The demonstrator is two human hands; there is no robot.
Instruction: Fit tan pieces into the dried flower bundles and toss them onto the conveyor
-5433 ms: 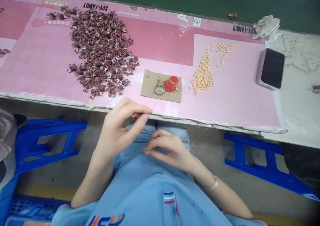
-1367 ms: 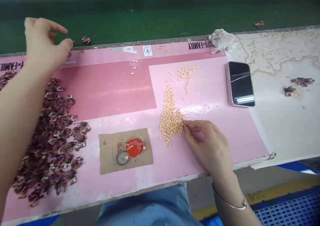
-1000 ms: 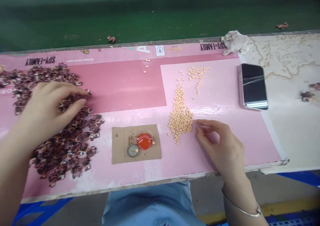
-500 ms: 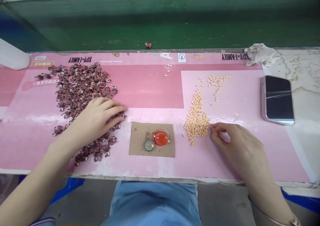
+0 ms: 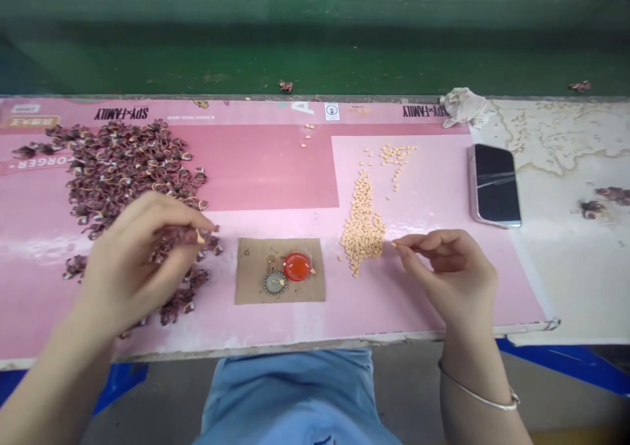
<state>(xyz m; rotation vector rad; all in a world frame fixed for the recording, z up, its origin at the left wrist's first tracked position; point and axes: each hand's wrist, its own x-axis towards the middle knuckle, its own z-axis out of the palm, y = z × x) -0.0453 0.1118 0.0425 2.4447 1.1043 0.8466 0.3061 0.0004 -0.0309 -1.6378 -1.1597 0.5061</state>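
Observation:
My left hand (image 5: 142,254) is raised over the right side of a pile of small dark-red crumpled pieces (image 5: 130,163). Between its thumb and fingers is one dark-red piece with a cream bit (image 5: 199,236). To the right of the heap of small tan pieces (image 5: 363,232), my right hand (image 5: 450,268) pinches one tiny tan piece (image 5: 394,244) at its fingertips. A brown cardboard square (image 5: 251,281) lies between the hands. On it sit a red round cap with shiny orange-red contents (image 5: 296,267) and a crimped metal bottle cap (image 5: 274,282), with tan bits close by.
A phone (image 5: 496,186) lies at the right on the pink printed sheet (image 5: 275,169). Behind it is a crumpled white cloth (image 5: 466,107). A green belt (image 5: 197,58) runs along the back, bearing dark-red pieces. More dark pieces (image 5: 593,209) lie far right.
My left hand has lifted from the pile with a dark-red piece in its fingers. My right hand has drawn slightly away from the tan heap, pinching a piece. The view has swung right.

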